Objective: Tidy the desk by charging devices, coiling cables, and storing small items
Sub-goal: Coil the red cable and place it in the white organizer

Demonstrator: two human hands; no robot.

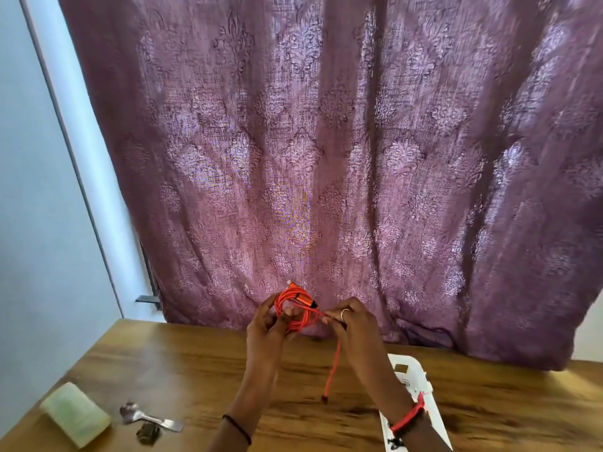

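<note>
Both hands are raised above the wooden desk [182,363], in front of the curtain. My left hand [267,324] grips a coil of orange-red cable [298,305] with an orange plug at its top. My right hand [347,316] pinches the cable's free strand just right of the coil. The loose tail [332,370] hangs down from my right hand, and its dark end dangles just above the desk.
A pale green box [76,415] lies at the desk's front left, with a metal spoon [146,419] and a small dark item [148,433] beside it. A white board [412,380] lies under my right forearm. A purple patterned curtain [326,158] hangs behind the desk.
</note>
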